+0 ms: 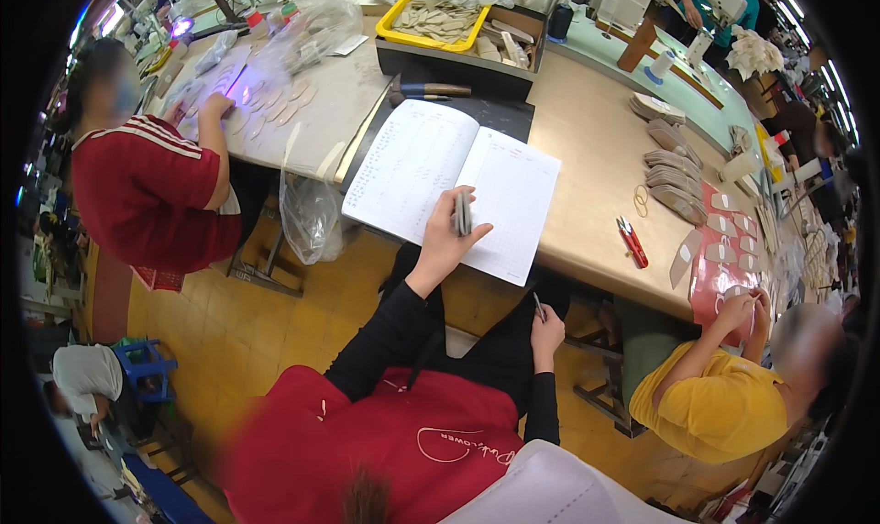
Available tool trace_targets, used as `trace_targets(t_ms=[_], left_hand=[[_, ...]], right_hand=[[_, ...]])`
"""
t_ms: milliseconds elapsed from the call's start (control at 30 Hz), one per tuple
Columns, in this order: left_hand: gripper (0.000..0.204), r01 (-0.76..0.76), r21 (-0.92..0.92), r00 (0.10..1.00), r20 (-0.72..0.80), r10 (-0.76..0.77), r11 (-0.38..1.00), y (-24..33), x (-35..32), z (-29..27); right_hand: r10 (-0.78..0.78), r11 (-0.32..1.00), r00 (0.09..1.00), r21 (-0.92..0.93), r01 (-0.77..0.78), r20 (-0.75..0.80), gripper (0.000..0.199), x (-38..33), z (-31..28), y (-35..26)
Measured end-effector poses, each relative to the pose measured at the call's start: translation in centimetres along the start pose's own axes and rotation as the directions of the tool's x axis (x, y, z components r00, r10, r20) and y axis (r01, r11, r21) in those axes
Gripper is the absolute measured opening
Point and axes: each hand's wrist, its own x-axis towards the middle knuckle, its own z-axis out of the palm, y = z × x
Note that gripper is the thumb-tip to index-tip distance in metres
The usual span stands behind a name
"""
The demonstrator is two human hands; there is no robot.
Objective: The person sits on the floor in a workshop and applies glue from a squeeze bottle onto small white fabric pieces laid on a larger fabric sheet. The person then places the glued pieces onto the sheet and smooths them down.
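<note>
Far left, a co-worker in a red top works at pale cutouts. Clear plastic bag hangs off table edge. My left hand is closed round a small grey object, resting on the open notebook. Yellow tray sits behind, top centre. My right hand, lower down by my lap, pinches a dark pen. Red snips lie further rt, then red sheet w/ white oval labels.

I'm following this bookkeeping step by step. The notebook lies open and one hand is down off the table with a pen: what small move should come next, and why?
Probably bring the right hand with its pen up to the open notebook. The left hand already rests on the page holding a small grey object, while the pen hangs below the table edge.
</note>
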Motion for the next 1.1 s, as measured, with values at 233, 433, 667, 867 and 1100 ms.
trace_targets(t_ms=[233,433,667,867,1100], left_hand=[[0.062,0.085,0.095,0.991,0.095,-0.094,0.992,0.2,-0.1,-0.5],[0.064,0.017,0.079,0.997,0.070,-0.023,0.997,0.3,-1.2,-0.2],[0.065,0.041,0.052,0.998,0.052,-0.043,0.998,-0.2,-1.9,0.4],[0.064,0.075,0.123,0.988,0.128,-0.091,0.990,0.0,-2.0,-0.1],[0.055,0.199,0.098,0.958,0.191,-0.215,0.975,0.3,-1.7,-0.7]], right_hand=[[0.003,1.000,1.000,0.019,-0.002,-0.009,0.017,-0.1,-0.2,-0.1],[0.011,0.999,1.000,0.032,-0.010,-0.024,0.018,-0.1,-0.2,0.0],[-0.010,0.998,1.000,0.059,0.012,-0.026,0.018,-0.2,-0.4,0.0],[0.016,0.998,1.000,0.069,-0.015,-0.016,0.018,-0.2,-0.4,0.0],[0.011,0.998,1.000,0.064,-0.010,-0.022,0.018,-0.2,-0.4,0.1]])
